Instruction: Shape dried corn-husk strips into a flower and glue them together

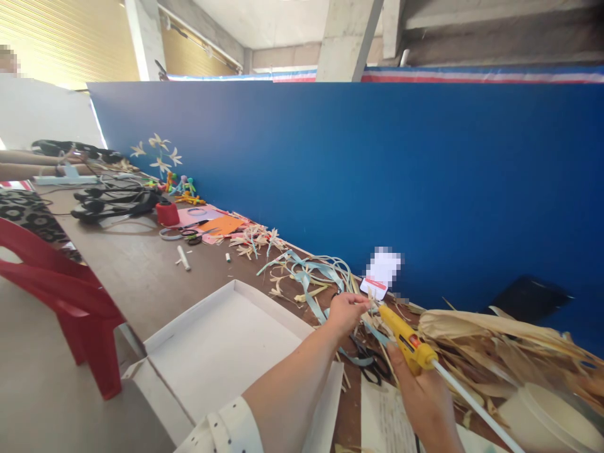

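My right hand [425, 393] is wrapped round a yellow hot glue gun [400, 332], and a long white glue stick [472, 402] runs out of its back end. My left hand [346, 313] is closed in a pinch on a small pale strip of corn husk [372, 296], close to the gun's nozzle. Whether the nozzle touches the strip I cannot tell. Below the hands lie black-handled scissors [376, 368], partly covered by light blue ribbon [311, 301]. Dried corn husks [472, 327] are heaped to the right of the gun.
A shallow white cardboard box [226, 340] lies left of my forearm. Behind my hands, a phone [377, 280] leans on the blue partition [330, 176]. Husk flowers [255, 239], a red thread spool [167, 214] and cables are farther along the table. A red chair [70, 289] stands left.
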{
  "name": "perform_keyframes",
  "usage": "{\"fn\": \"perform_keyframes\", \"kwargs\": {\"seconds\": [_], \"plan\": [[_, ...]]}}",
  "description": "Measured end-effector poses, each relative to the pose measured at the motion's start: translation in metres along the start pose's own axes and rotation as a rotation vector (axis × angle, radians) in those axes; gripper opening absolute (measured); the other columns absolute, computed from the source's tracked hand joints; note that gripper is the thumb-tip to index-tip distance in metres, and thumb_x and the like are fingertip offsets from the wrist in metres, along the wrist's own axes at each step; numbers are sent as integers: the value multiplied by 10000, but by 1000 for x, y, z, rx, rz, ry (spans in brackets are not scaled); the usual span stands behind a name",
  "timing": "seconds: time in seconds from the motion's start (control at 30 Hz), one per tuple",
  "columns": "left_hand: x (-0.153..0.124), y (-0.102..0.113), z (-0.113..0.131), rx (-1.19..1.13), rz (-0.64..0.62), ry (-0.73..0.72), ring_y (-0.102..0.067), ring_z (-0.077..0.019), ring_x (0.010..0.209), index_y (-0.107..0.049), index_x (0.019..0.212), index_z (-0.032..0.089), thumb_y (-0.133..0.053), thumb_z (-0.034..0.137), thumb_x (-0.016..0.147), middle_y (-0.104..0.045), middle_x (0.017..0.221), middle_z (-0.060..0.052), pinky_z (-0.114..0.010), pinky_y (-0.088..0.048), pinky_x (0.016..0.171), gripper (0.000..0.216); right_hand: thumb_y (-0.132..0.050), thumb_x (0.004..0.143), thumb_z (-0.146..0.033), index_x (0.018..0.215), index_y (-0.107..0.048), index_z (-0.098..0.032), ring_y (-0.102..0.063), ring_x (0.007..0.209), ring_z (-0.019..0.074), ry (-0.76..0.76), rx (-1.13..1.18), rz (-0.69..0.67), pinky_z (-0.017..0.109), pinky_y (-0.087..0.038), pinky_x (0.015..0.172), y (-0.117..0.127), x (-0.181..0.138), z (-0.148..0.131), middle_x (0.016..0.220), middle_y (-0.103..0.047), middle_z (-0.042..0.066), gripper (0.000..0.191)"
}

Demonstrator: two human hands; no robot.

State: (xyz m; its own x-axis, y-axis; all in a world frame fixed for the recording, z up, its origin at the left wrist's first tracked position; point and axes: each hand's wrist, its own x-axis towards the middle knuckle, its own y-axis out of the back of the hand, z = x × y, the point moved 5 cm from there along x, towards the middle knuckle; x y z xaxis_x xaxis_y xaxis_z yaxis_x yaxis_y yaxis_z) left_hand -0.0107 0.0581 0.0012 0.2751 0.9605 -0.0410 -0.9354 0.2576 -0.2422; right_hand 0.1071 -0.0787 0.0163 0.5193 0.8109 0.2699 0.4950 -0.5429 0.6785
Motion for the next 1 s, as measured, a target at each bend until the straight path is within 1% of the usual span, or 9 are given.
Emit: {"fn": "perform_keyframes", "kwargs": {"seconds": [0.17, 0.3, 0.47, 0.6, 0.67, 0.83, 1.0], "plan": [[2, 1, 0, 21, 19, -23, -434, -65, 524, -704, 762, 122, -674, 239, 638, -581, 612, 7, -205, -365, 557, 173, -453, 756, -666, 1026, -620, -144, -602, 880, 310, 10, -18, 11, 374, -444, 748, 0, 0, 0, 816, -662, 109, 610], [1, 0, 1, 23, 23, -24, -417, -60, 512, -699, 750, 121, -650, 208, 651, -569, 592, 14, -196, -350, 537, 140, -448, 764, -658, 1024, -635, -146, -604, 895, 319, 26, -6, 17, 382, -445, 762, -1, 0, -3, 776, -656, 108, 604], [1, 0, 2, 11, 23, -21, -429, -64, 524, -700, 747, 123, -656, 212, 650, -577, 601, 9, -192, -356, 540, 138, -448, 761, -656, 1016, -649, -140, -609, 872, 324, 52, -1, 42, 393, -450, 753, 2, 0, -7, 737, -651, 104, 609], [1, 0, 1, 14, 14, -27, -426, -63, 522, -699, 751, 119, -660, 226, 651, -571, 595, 9, -194, -356, 536, 151, -448, 752, -662, 986, -658, -153, -616, 812, 308, 67, 10, 52, 378, -459, 713, 3, -1, -8, 715, -651, 95, 598], [2, 0, 1, 18, 11, -26, -425, -64, 522, -699, 751, 119, -664, 232, 647, -573, 597, 8, -194, -356, 533, 158, -459, 743, -666, 953, -659, -161, -617, 789, 304, 61, -5, 51, 369, -460, 694, 3, 0, -6, 704, -650, 93, 583], [0, 0, 3, 10, 15, -14, -414, -62, 511, -696, 750, 114, -666, 218, 640, -556, 571, 13, -191, -342, 519, 153, -451, 739, -683, 900, -636, -164, -615, 802, 304, 23, -31, -10, 368, -453, 707, 0, -1, -4, 744, -656, 99, 574], [-2, 1, 5, 11, 9, -4, -387, -53, 484, -691, 760, 110, -656, 208, 651, -524, 547, 24, -190, -316, 496, 151, -457, 737, -686, 936, -636, -157, -611, 842, 313, -33, 37, 42, 380, -446, 747, 2, -6, -9, 753, -656, 102, 593]]}}
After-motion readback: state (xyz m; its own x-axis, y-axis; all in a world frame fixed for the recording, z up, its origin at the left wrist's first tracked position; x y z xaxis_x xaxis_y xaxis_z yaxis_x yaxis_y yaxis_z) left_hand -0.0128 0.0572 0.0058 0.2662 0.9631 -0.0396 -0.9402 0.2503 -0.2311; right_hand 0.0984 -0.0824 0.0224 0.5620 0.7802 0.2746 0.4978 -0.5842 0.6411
